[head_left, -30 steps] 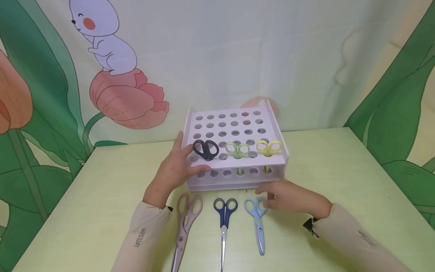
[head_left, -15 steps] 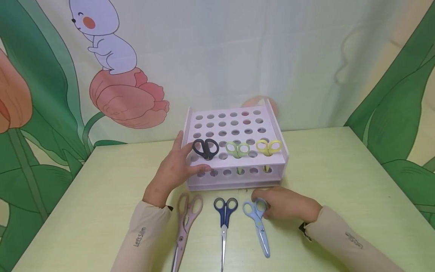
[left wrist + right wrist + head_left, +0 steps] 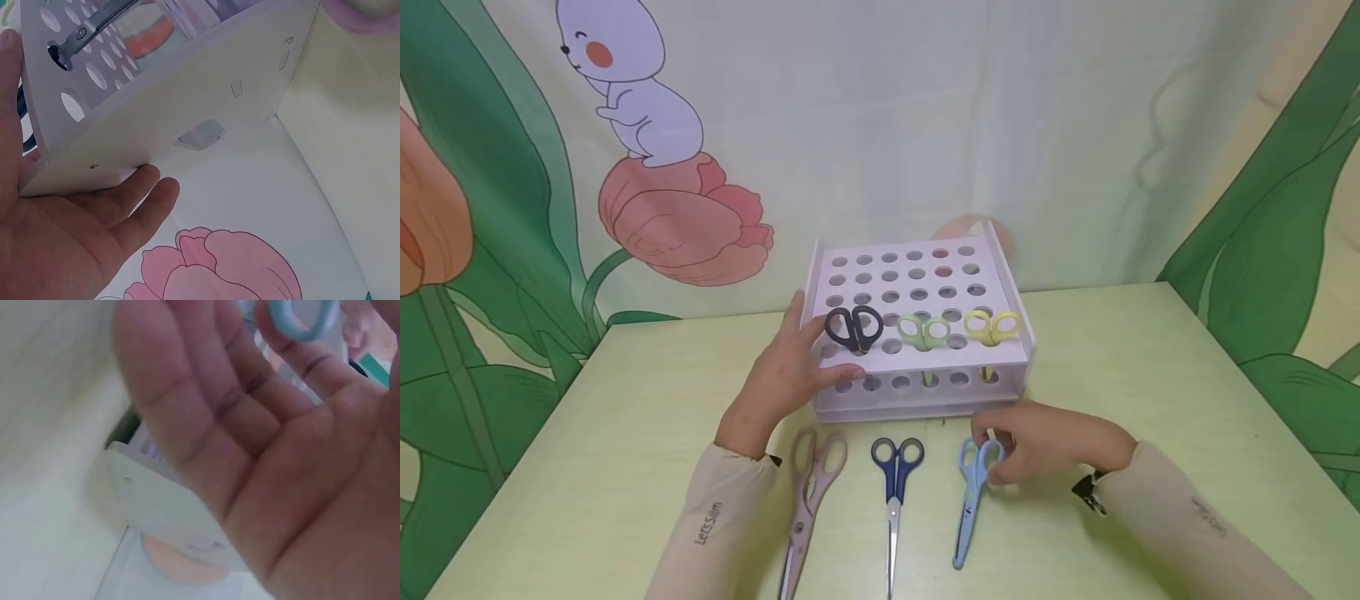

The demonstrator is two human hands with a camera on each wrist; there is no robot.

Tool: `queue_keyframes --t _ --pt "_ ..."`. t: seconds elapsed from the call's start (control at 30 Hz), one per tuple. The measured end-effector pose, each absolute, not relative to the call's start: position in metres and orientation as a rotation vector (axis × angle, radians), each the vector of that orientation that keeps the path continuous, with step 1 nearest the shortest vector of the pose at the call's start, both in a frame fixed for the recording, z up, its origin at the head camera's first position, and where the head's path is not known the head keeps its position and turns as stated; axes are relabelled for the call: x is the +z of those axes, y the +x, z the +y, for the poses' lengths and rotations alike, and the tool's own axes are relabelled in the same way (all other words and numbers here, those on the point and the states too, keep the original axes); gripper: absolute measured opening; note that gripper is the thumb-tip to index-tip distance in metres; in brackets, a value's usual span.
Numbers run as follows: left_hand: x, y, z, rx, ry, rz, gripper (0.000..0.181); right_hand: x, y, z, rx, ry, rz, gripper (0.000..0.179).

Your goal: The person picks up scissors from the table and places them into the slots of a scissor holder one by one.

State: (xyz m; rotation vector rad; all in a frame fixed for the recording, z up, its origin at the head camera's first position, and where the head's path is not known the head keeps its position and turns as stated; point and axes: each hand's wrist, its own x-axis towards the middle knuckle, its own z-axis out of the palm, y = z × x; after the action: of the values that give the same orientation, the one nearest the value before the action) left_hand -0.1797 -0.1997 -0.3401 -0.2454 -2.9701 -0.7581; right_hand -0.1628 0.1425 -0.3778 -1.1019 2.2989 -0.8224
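Note:
My left hand (image 3: 782,367) holds the left front corner of a white rack (image 3: 910,358) with rows of round holes. Its fingers lie along the side panel (image 3: 206,112) in the left wrist view, its thumb over the front. Light blue scissors (image 3: 972,492) lie before the rack, blades toward me; my right hand (image 3: 1052,442) pinches their right handle loop between thumb and fingers. That blue handle loop (image 3: 304,331) shows by the fingers in the right wrist view. Black scissors (image 3: 853,329), green scissors (image 3: 923,332) and yellow scissors (image 3: 992,327) stand in holes, handles up.
Pink scissors (image 3: 805,508) and dark blue scissors (image 3: 895,500) lie in front of the rack, left of the light blue pair. The pale yellow table (image 3: 625,450) meets a printed curtain (image 3: 1075,150) right behind the rack.
My right hand has come onto the light blue scissors. Their tip swung right, then back left, and the handles now sit slightly farther right. My left hand has stayed at the rack.

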Motion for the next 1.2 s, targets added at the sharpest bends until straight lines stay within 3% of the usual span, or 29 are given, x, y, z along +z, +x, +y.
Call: queue_keyframes --t 0.17,0.4,1.2 --pt "-0.339 -0.179 -0.2 -0.78 -0.25 -2.973 0.095 -0.366 -0.164 0.145 -0.918 -1.086 2.265 0.025" --pt "-0.339 -0.179 -0.201 -0.788 -0.233 -2.988 0.098 -0.346 -0.162 0.152 -1.158 -0.945 2.107 0.006" --pt "-0.338 -0.181 -0.198 -0.785 -0.224 -3.006 0.1 -0.28 -0.173 0.21 -1.6 -0.933 2.431 0.012"
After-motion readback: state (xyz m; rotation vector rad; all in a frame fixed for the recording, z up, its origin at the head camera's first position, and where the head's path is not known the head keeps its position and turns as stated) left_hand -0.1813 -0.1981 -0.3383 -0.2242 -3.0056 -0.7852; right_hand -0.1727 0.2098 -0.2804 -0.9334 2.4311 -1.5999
